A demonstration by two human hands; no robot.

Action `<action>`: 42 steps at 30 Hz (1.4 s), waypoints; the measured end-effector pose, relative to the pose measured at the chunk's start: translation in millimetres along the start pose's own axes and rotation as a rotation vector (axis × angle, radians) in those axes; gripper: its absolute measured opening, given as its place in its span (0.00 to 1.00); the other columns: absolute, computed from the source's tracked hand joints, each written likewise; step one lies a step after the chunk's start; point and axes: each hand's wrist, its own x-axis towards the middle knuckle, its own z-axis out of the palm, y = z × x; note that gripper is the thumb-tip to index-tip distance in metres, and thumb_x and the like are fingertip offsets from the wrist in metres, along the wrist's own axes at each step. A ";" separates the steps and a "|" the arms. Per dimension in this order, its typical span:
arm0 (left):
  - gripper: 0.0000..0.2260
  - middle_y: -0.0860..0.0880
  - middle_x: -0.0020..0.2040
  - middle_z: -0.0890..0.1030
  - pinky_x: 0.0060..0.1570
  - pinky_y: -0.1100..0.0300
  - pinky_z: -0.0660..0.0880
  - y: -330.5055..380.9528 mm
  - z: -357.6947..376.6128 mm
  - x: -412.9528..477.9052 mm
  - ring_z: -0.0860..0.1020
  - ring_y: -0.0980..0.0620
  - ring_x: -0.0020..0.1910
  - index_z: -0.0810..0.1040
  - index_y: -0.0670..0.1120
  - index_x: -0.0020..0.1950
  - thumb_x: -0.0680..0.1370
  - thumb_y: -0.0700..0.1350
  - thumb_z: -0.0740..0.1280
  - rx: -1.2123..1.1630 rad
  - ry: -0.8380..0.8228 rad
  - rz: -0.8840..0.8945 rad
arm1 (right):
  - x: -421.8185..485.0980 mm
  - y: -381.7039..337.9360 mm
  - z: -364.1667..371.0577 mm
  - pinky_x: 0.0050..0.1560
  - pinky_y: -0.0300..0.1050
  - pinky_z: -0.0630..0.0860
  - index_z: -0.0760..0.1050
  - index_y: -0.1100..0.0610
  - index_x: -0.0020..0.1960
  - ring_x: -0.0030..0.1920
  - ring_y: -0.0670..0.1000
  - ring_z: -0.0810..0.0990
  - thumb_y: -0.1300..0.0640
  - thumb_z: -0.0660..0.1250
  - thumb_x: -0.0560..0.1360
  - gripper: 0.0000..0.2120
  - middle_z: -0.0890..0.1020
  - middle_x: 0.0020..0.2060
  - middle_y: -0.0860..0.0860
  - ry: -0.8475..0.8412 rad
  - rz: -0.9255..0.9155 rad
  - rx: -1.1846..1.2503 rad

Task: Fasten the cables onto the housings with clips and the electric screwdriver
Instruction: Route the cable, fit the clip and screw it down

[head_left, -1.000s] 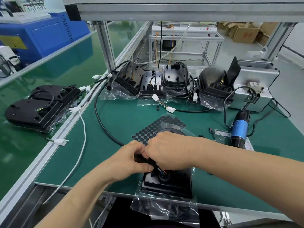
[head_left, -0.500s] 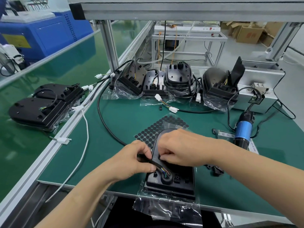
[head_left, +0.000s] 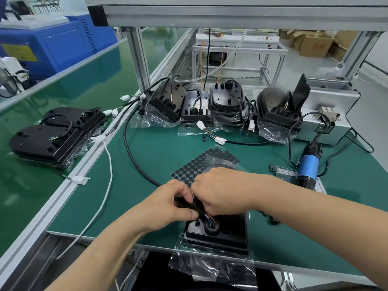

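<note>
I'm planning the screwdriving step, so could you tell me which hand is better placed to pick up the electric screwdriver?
Probably the right hand: the electric screwdriver lies on its side, while the left hand pinches the cable.

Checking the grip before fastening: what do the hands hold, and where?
Both the left hand and right hand pinch the black cable just above the housing.
</note>
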 end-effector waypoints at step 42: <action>0.18 0.46 0.53 0.77 0.63 0.44 0.74 0.7 -0.7 -1.6 0.79 0.45 0.56 0.78 0.45 0.46 0.61 0.49 0.78 0.017 0.006 -0.013 | 3.2 -2.0 1.6 0.39 0.46 0.63 0.75 0.57 0.55 0.38 0.54 0.70 0.57 0.61 0.77 0.09 0.71 0.41 0.50 -0.003 -0.046 -0.017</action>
